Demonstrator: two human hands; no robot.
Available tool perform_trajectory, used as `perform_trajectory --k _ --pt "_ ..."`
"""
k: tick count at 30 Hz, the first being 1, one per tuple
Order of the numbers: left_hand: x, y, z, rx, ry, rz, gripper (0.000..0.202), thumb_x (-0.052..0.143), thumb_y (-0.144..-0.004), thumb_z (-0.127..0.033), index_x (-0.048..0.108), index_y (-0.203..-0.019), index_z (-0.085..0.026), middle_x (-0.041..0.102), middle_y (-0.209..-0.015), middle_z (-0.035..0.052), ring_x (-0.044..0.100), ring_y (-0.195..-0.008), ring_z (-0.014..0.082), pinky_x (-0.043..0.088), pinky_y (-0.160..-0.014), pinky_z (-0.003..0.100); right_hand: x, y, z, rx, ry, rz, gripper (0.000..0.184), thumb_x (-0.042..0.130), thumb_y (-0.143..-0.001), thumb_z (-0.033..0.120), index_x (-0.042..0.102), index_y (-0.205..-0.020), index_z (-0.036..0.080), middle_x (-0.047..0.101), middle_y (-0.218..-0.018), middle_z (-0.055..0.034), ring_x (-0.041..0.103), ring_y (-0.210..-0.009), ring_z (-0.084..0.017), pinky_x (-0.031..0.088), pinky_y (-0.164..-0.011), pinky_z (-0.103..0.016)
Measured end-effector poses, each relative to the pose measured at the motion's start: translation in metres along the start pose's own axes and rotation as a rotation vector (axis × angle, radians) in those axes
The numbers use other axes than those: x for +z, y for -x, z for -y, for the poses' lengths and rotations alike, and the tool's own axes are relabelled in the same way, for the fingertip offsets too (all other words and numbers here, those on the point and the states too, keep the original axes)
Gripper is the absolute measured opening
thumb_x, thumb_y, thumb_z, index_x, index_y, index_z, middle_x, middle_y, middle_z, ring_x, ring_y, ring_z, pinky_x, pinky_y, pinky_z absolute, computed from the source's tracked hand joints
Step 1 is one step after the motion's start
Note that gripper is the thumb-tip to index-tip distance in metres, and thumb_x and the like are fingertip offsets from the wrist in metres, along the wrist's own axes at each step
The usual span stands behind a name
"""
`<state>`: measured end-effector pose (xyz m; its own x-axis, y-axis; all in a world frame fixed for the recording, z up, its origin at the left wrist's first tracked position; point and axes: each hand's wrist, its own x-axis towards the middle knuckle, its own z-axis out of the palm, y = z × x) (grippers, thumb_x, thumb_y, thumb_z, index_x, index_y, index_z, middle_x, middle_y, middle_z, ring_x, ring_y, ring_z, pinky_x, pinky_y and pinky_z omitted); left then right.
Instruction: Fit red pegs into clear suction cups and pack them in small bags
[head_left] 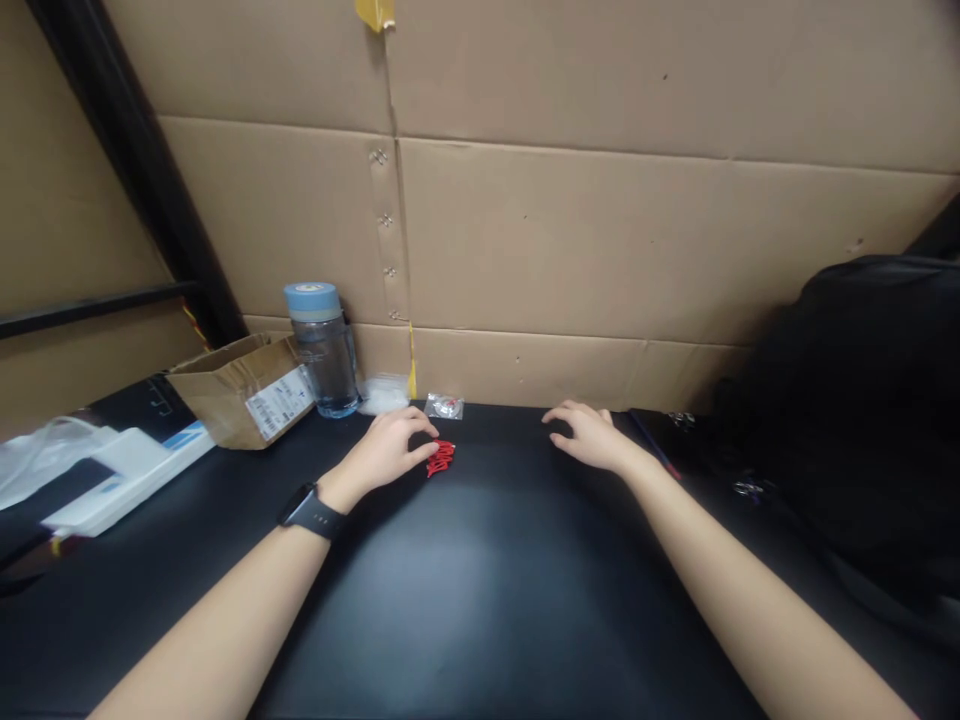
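Observation:
My left hand (394,447), with a dark watch (311,512) on its wrist, is low over the black tabletop. Its thumb and forefinger close on the near edge of a small bundle of folded red cord (442,458). Most of the bundle shows to the right of the fingertips. Across a gap to the right, my right hand (587,436) hovers at or just above the table with its fingers apart and nothing in them. Behind the red cord is a small clear plastic packet (445,406) with something shiny and a bit of red inside.
At the left stand a blue-lidded water bottle (323,350), a brown paper bag (240,400) and a white power strip (135,480). A dark pen-like stick (654,446) lies beyond my right wrist. A black backpack (862,420) fills the right side. Cardboard (570,240) walls the back.

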<state>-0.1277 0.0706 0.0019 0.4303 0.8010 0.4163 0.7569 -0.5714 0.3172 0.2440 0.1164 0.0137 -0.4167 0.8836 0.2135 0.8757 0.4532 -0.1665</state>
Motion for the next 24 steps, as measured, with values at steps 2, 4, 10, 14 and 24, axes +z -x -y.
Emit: perform_trajectory --k 2,4,10,14,24 --pt "0.003 0.0 0.0 0.006 -0.001 0.022 0.023 0.064 -0.094 -0.041 0.074 -0.101 -0.022 0.069 -0.106 0.0071 0.063 -0.101 0.0226 0.046 -0.094 0.036 -0.006 0.017 -0.018 0.028 -0.016 0.016 0.029 0.062 -0.087 0.028 0.07 -0.115 0.027 0.068 -0.121 -0.0098 0.062 -0.115 -0.031 0.039 -0.099 -0.054" --pt "0.005 0.0 0.001 0.018 -0.007 0.036 0.025 0.064 -0.093 -0.044 0.074 -0.101 -0.022 0.068 -0.107 0.0069 0.062 -0.102 0.0223 0.045 -0.094 0.036 -0.009 0.031 -0.031 0.021 -0.059 -0.001 0.032 0.064 -0.086 0.028 0.071 -0.117 0.027 0.068 -0.123 -0.01 0.062 -0.117 -0.03 0.043 -0.099 -0.05" --pt "0.005 -0.001 0.0 0.007 -0.01 0.036 0.025 0.061 -0.095 -0.042 0.073 -0.099 -0.021 0.068 -0.108 0.0069 0.062 -0.102 0.0216 0.045 -0.094 0.035 -0.009 0.044 -0.049 -0.058 -0.239 -0.021 0.03 0.065 -0.084 0.023 0.074 -0.112 0.022 0.071 -0.116 -0.0097 0.069 -0.1 -0.023 0.052 -0.093 -0.036" --pt "0.0 -0.002 -0.004 -0.003 0.013 0.028 0.025 0.06 -0.095 -0.042 0.072 -0.096 -0.021 0.068 -0.103 0.0068 0.061 -0.099 0.0216 0.045 -0.092 0.035 -0.008 0.044 -0.052 -0.024 -0.253 -0.01 0.032 0.066 -0.083 0.023 0.073 -0.114 0.023 0.073 -0.115 -0.0086 0.069 -0.1 -0.024 0.053 -0.093 -0.038" --pt "-0.003 0.005 -0.008 0.011 -0.101 0.112 0.021 0.082 -0.074 -0.048 0.079 -0.078 -0.028 0.055 -0.109 0.0046 0.046 -0.112 0.0287 0.034 -0.101 0.046 0.003 0.044 -0.06 0.008 -0.368 -0.033 0.038 0.067 -0.085 0.035 0.07 -0.12 0.023 0.073 -0.118 -0.0088 0.07 -0.101 -0.024 0.054 -0.096 -0.04"
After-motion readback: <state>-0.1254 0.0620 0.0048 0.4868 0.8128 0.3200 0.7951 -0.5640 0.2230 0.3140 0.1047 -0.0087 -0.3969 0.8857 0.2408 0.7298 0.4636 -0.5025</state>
